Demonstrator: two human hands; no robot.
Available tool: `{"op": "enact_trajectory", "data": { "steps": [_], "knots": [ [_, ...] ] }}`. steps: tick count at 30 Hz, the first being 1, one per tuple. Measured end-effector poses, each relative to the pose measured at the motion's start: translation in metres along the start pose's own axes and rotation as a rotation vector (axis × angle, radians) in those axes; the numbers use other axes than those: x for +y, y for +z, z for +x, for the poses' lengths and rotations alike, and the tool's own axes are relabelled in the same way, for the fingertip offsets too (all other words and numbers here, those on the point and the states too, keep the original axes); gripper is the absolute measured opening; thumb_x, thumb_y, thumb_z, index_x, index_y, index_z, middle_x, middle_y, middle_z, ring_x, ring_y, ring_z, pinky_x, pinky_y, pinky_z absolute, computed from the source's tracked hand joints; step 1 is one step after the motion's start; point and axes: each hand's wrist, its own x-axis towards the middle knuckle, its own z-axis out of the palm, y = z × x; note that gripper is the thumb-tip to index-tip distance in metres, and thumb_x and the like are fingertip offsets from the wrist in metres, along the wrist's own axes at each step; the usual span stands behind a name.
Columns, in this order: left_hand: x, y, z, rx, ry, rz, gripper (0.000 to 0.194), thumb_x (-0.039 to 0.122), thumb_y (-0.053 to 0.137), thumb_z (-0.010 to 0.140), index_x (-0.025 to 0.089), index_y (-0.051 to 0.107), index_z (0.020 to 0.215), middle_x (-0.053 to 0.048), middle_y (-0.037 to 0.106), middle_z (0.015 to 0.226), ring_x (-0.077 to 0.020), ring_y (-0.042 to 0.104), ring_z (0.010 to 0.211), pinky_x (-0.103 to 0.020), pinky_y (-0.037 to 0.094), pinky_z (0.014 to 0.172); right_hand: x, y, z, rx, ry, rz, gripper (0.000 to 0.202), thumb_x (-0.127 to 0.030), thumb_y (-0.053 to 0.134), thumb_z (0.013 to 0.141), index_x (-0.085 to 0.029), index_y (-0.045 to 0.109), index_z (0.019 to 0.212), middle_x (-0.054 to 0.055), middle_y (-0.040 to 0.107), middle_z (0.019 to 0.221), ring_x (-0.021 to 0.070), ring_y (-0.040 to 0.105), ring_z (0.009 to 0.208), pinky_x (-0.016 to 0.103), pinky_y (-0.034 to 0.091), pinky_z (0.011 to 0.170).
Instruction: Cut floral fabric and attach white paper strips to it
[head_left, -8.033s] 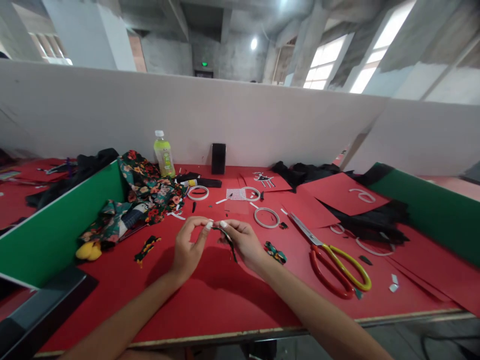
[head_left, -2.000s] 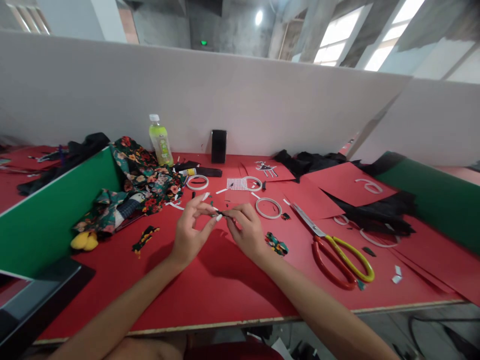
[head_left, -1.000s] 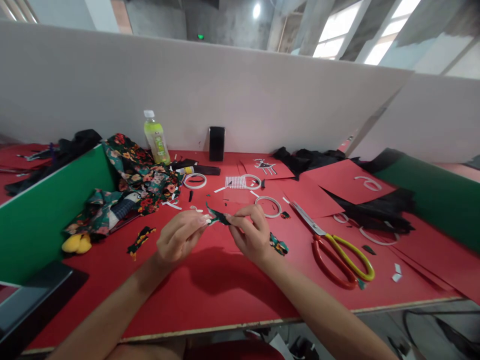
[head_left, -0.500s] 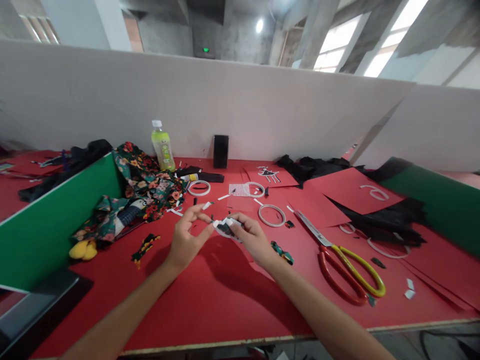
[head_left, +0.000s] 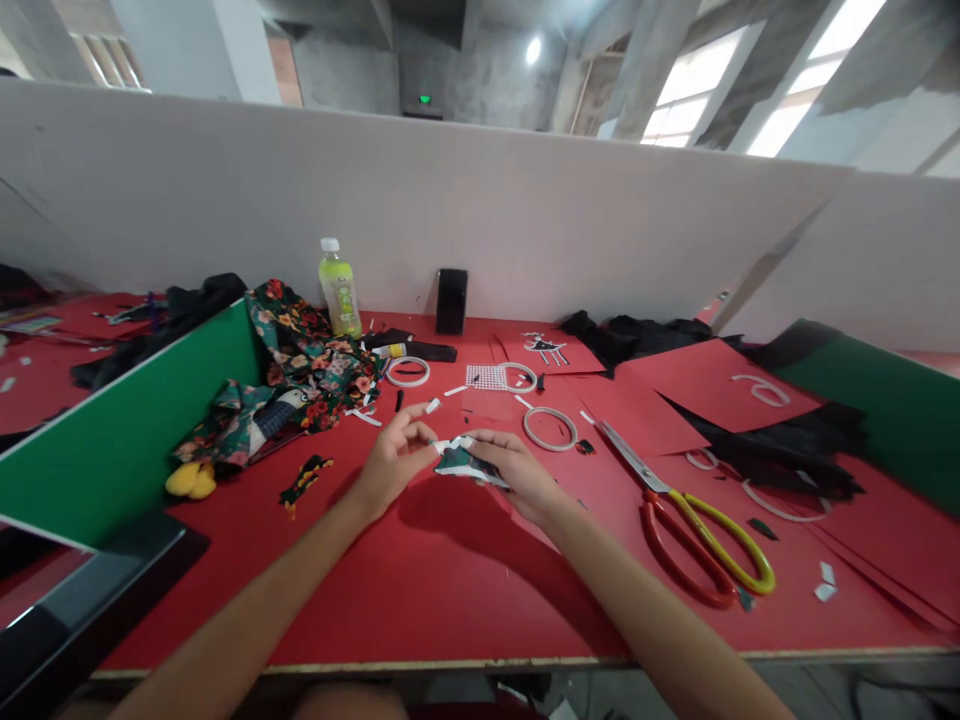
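Over the middle of the red table, my right hand (head_left: 517, 470) pinches a small dark green fabric piece (head_left: 459, 463) with white strips along its edges. My left hand (head_left: 396, 462) is at the piece's left end, thumb and a finger closed on a small white bit there. Another white scrap (head_left: 433, 405) sits at a raised fingertip of my left hand. Beyond the hands lie rolls of white tape (head_left: 550, 428) and a checkered sheet (head_left: 486, 377). Large scissors (head_left: 675, 500) with red and yellow handles lie partly open to the right.
Floral cloth (head_left: 300, 350) is heaped at the left beside a green divider (head_left: 112, 430). A green bottle (head_left: 340, 290) and a black phone (head_left: 451, 301) stand at the back. Red sheets (head_left: 720, 385) and black fabric (head_left: 780, 450) lie right. A patterned scrap (head_left: 305, 482) lies left.
The view has shifted slightly. The fabric piece now shows more of its green face below my fingers, and my right hand covers most of the floral scrap beside it.
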Motion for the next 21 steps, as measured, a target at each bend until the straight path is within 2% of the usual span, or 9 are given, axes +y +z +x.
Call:
{"op": "enact_trajectory", "data": {
  "steps": [5, 10, 18, 21],
  "knots": [
    [-0.002, -0.004, 0.004, -0.024, -0.066, -0.086, 0.046, 0.021, 0.066, 0.062, 0.016, 0.053, 0.106, 0.005, 0.057, 0.071, -0.0096, 0.057, 0.066, -0.023, 0.045, 0.066, -0.001, -0.002, 0.0, 0.021, 0.024, -0.008, 0.02, -0.035, 0.071, 0.06, -0.017, 0.067, 0.066, -0.002, 0.057, 0.058, 0.008, 0.044, 0.05, 0.023, 0.03, 0.05],
    [-0.008, -0.003, 0.006, -0.022, -0.146, -0.128, 0.049, 0.033, 0.068, 0.066, 0.015, 0.051, 0.108, 0.002, 0.058, 0.074, -0.0114, 0.06, 0.065, -0.026, 0.048, 0.064, 0.001, -0.003, 0.001, 0.0, 0.012, -0.033, 0.02, -0.036, 0.07, 0.06, -0.017, 0.068, 0.067, -0.001, 0.059, 0.058, 0.009, 0.044, 0.051, 0.024, 0.03, 0.051],
    [-0.014, -0.003, 0.003, 0.002, -0.121, -0.102, 0.062, 0.034, 0.076, 0.061, 0.015, 0.046, 0.112, 0.004, 0.06, 0.07, -0.0101, 0.059, 0.063, -0.024, 0.047, 0.063, 0.005, -0.004, 0.003, -0.036, 0.01, -0.044, 0.027, -0.039, 0.073, 0.058, -0.015, 0.069, 0.071, 0.0, 0.061, 0.063, 0.0093, 0.048, 0.055, 0.024, 0.031, 0.055],
    [-0.017, -0.003, 0.003, -0.013, -0.106, -0.072, 0.062, 0.033, 0.077, 0.06, 0.014, 0.046, 0.111, 0.005, 0.06, 0.066, -0.0106, 0.059, 0.061, -0.025, 0.047, 0.062, 0.005, -0.005, 0.002, -0.045, -0.012, -0.102, 0.027, -0.041, 0.071, 0.061, -0.015, 0.067, 0.069, -0.001, 0.057, 0.059, 0.0083, 0.044, 0.052, 0.024, 0.029, 0.055]
  ]
}}
